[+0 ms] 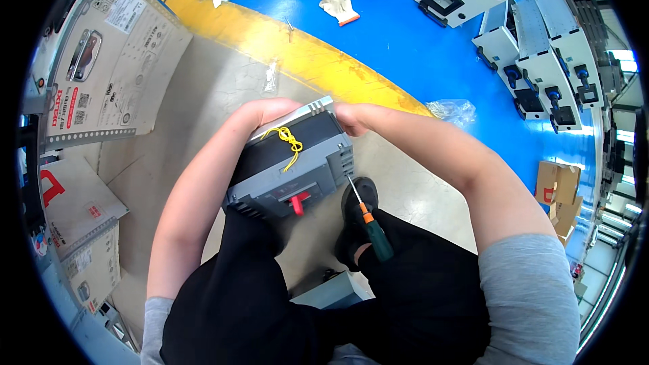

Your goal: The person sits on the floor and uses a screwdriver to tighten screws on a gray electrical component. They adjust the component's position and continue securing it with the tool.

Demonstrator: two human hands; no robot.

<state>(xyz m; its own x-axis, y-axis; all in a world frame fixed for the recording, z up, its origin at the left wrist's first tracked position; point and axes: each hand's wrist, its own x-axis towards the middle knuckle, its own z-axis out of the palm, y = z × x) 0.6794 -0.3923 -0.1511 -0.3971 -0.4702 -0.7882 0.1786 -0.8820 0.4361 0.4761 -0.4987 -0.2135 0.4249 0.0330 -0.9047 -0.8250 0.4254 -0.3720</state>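
Note:
A grey and black box-shaped circuit breaker [314,155] with a red handle [298,204] on its front is tilted above my lap, close to my left knee. A knotted yellow cord [289,140] lies across its top. My left hand [276,108] grips the far left edge and my right hand [350,119] the far right corner; most of their fingers are hidden behind it. A screwdriver [376,235] with a green and orange handle lies by my right thigh, unheld. Its tip meets the breaker's right corner; whether it is inserted I cannot tell.
Large printed cartons [118,61] stand at the left. A white work glove [338,1] and clear plastic bags [453,111] lie on the blue floor past a yellow stripe [297,47]. White cabinets [534,61] stand at the right. A grey box [331,290] sits between my legs.

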